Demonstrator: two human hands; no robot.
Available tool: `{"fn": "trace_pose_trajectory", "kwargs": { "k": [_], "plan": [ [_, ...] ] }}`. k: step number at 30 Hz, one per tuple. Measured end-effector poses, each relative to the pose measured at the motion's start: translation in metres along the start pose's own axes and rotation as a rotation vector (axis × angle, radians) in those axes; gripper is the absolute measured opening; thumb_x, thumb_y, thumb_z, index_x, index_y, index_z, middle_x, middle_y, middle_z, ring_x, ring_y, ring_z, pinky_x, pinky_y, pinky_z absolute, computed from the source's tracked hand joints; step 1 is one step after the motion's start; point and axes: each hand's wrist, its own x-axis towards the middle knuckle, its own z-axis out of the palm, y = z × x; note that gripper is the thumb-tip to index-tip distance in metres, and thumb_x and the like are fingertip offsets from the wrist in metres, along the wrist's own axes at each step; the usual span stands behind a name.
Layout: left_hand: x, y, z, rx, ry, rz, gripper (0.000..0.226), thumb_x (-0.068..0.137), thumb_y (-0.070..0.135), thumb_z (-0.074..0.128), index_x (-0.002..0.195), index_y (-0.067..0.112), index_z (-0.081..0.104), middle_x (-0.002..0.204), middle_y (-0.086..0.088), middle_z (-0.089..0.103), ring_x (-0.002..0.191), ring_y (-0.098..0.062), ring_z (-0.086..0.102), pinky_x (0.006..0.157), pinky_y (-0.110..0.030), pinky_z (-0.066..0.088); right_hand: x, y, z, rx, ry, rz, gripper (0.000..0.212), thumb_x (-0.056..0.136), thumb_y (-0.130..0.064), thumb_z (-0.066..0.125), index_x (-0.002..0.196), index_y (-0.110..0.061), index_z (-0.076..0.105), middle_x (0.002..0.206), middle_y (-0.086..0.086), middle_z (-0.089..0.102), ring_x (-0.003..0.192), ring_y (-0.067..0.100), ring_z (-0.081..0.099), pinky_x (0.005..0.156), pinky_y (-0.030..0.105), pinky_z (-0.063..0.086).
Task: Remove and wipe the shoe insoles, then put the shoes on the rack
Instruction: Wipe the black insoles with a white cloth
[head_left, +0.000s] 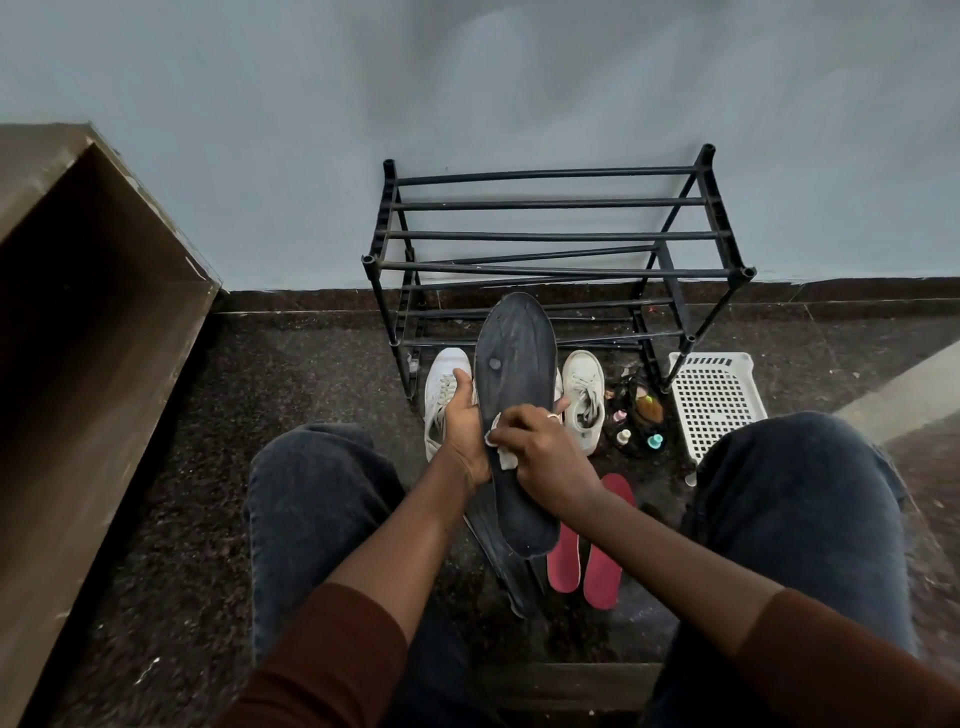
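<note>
Wiping was under way: our left hand (464, 427) gripped the dark insole (514, 415) upright before the rack (558, 260), our right hand (540, 457) pinching a cloth (497, 448) against it. Next we judged it belonged beside the red insoles (587, 551) on the floor.

Two white shoes (445, 400), four insoles (514, 395), one rack (550, 234), one basket (714, 400).

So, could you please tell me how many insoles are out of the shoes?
4: one dark grey insole held in both hands, another dark one beneath it on the floor, two red insoles beside it.
</note>
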Motion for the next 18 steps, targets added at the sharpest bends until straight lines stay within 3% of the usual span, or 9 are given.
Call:
{"fn": "trace_pose_trajectory", "kwargs": {
  "k": [2, 6, 10, 13, 15, 18],
  "plan": [
    [0.004, 0.001, -0.003, 0.003, 0.033, 0.015, 0.085, 0.093, 0.066, 0.018, 0.1, 0.0, 0.072, 0.102, -0.02, 0.07, 0.092, -0.03, 0.069, 0.084, -0.036, 0.054, 0.007, 0.004, -0.002, 0.023, -0.004, -0.013, 0.026, 0.059, 0.008, 0.055, 0.075, -0.002, 0.073, 0.076, 0.015, 0.062, 0.061, 0.029, 0.061, 0.059, 0.026, 0.049],
    [0.001, -0.001, 0.0, -0.005, 0.088, -0.02, 0.058, 0.097, 0.047, 0.029, 0.122, 0.002, 0.055, 0.106, -0.016, 0.062, 0.099, -0.027, 0.06, 0.098, -0.033, 0.041, 0.032, 0.014, -0.002, -0.04, -0.035, 0.063, 0.022, 0.065, 0.01, 0.063, 0.083, -0.001, 0.072, 0.081, 0.017, 0.061, 0.066, 0.032, 0.062, 0.059, 0.027, 0.045],
    [-0.001, -0.006, 0.003, 0.024, 0.065, -0.061, 0.055, 0.097, 0.044, 0.032, 0.123, 0.003, 0.056, 0.103, -0.017, 0.065, 0.093, -0.027, 0.066, 0.097, -0.037, 0.042, 0.055, 0.02, -0.003, -0.058, 0.032, 0.215, 0.021, 0.078, 0.007, 0.06, 0.094, 0.0, 0.071, 0.091, 0.018, 0.062, 0.079, 0.036, 0.061, 0.065, 0.031, 0.045],
    [0.001, -0.005, 0.002, 0.023, 0.099, -0.055, 0.053, 0.097, 0.042, 0.032, 0.123, 0.004, 0.056, 0.111, -0.017, 0.061, 0.103, -0.027, 0.06, 0.106, -0.037, 0.035, 0.05, 0.017, 0.003, -0.074, 0.026, 0.214, 0.023, 0.081, 0.006, 0.058, 0.099, -0.002, 0.07, 0.098, 0.015, 0.063, 0.086, 0.034, 0.059, 0.07, 0.028, 0.04],
    [0.002, -0.004, 0.0, 0.023, 0.122, -0.053, 0.047, 0.097, 0.038, 0.032, 0.111, 0.004, 0.06, 0.103, -0.015, 0.061, 0.096, -0.025, 0.06, 0.099, -0.033, 0.041, 0.04, 0.015, 0.003, -0.025, -0.004, 0.183, 0.023, 0.078, 0.008, 0.059, 0.094, -0.002, 0.072, 0.095, 0.014, 0.064, 0.084, 0.033, 0.061, 0.071, 0.03, 0.045],
    [0.009, -0.002, -0.006, 0.023, 0.146, -0.016, 0.051, 0.097, 0.038, 0.03, 0.088, 0.003, 0.066, 0.084, -0.013, 0.065, 0.073, -0.023, 0.068, 0.069, -0.027, 0.056, 0.023, 0.009, 0.001, 0.052, -0.034, 0.093, 0.023, 0.069, 0.012, 0.062, 0.083, -0.002, 0.074, 0.084, 0.013, 0.066, 0.074, 0.03, 0.064, 0.068, 0.028, 0.047]
  ]
}}
